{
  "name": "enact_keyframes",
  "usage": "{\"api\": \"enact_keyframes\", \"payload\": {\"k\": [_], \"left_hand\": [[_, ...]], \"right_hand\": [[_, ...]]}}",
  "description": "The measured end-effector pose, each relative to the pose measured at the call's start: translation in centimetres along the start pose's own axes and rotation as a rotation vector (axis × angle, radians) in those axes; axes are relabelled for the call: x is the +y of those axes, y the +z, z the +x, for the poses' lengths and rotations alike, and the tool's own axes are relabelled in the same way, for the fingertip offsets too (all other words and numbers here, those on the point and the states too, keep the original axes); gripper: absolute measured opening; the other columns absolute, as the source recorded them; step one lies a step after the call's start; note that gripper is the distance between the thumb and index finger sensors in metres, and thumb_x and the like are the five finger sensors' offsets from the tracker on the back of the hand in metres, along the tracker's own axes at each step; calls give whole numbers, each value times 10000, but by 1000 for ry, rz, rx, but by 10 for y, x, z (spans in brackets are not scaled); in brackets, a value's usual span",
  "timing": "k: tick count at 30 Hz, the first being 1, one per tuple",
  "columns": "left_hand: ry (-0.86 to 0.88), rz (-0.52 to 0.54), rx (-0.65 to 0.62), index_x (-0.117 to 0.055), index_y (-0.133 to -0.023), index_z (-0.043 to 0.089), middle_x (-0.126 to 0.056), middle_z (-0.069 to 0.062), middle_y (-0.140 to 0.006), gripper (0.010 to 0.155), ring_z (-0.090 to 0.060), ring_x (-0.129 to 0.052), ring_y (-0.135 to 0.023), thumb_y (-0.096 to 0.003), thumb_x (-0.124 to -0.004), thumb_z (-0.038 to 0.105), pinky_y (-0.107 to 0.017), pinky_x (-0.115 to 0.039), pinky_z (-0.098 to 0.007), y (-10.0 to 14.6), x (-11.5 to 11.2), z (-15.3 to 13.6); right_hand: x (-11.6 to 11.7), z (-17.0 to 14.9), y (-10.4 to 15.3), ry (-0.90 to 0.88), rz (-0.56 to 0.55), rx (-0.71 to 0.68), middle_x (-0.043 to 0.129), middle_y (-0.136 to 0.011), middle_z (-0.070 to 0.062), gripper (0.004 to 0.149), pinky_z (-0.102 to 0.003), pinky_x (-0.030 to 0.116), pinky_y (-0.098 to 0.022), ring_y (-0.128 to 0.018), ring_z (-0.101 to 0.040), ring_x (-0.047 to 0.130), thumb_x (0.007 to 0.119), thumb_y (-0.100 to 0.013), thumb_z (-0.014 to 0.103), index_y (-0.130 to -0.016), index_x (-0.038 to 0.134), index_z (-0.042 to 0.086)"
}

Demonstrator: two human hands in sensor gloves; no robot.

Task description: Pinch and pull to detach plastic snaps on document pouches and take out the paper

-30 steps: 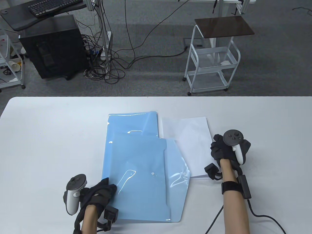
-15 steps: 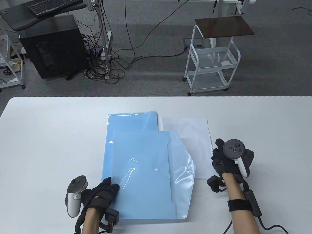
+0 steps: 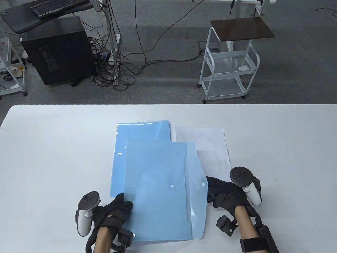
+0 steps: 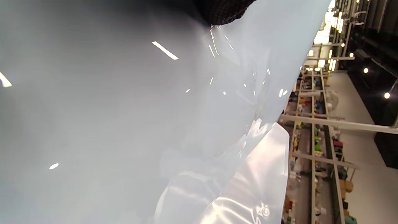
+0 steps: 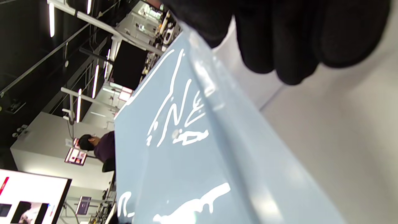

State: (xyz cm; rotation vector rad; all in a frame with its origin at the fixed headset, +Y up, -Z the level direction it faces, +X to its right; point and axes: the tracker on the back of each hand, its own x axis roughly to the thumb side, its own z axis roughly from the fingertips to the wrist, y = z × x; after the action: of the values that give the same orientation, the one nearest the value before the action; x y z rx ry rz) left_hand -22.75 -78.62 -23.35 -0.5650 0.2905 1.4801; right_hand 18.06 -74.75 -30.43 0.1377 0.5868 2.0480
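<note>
Two gloved hands are holding a blue pouch near the tabletop's (image 3: 52, 147) front edge.
The left hand (image 3: 112, 210) is pinching the top pouch (image 3: 158, 189) at its left side, thumb lying on top; the right hand (image 3: 226, 196) is reaching its fingers to the open flap (image 3: 197, 181) by the snap (image 3: 203, 184), though I cannot tell if it is gripping. Another blue pouch (image 3: 143, 131) is lying underneath, white paper (image 3: 210, 147) just beside it toward the right edge.

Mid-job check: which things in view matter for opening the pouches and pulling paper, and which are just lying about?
In the job:
top blue pouch, flap open
its snap stud
blue pouch underneath
white paper stack
left hand gripping the top pouch
right hand at the flap

Lying about:
white cart
keyboard
computer tower
floor cables
</note>
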Motion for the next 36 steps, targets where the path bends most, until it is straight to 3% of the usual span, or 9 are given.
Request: {"api": "enact_keyframes", "payload": {"k": [7, 18, 27, 34, 36], "left_hand": [[-37, 32, 44, -552, -1042, 182, -884, -31, -891, 488, -289, -1014, -611, -564, -650, 211, -461, -879, -438, -3, 3, -5], [-118, 75, 98, -560, -1042, 181, -890, -46, -903, 491, -307, -1022, -640, -563, -660, 213, -468, -885, -450, -8, 3, -7], [-145, 89, 120, -561, -1044, 174, -889, -65, -918, 493, -315, -1025, -649, -564, -668, 214, -471, -888, -455, -7, 3, -5], [-167, 95, 128, -551, -1050, 171, -881, -62, -923, 499, -299, -1022, -649, -567, -666, 214, -473, -889, -448, -9, 2, -6], [-170, 93, 127, -547, -1052, 170, -878, -63, -927, 501, -300, -1020, -654, -567, -665, 215, -475, -888, -449, -9, 2, -6]], "right_hand": [[38, 24, -6, 268, -2, -39, 499, -1149, -397, 580, -765, 611, -558, -917, -674, 593, 678, -585, 206, -1124, 485, 113], [94, 46, -30, 756, 76, -45, 259, -1213, -339, 642, -844, 391, -608, -994, -694, 294, 668, -596, 299, -1149, 365, 180], [121, 47, -46, 911, 146, -38, 218, -1212, -334, 636, -857, 355, -607, -988, -705, 245, 668, -597, 315, -1145, 365, 204], [129, 45, -51, 946, 162, -18, 204, -1205, -336, 612, -859, 327, -601, -975, -708, 210, 674, -595, 313, -1106, 374, 161], [130, 45, -54, 899, 161, -6, 180, -1198, -332, 589, -856, 260, -592, -956, -705, 144, 682, -592, 294, -1080, 387, 146]]}}
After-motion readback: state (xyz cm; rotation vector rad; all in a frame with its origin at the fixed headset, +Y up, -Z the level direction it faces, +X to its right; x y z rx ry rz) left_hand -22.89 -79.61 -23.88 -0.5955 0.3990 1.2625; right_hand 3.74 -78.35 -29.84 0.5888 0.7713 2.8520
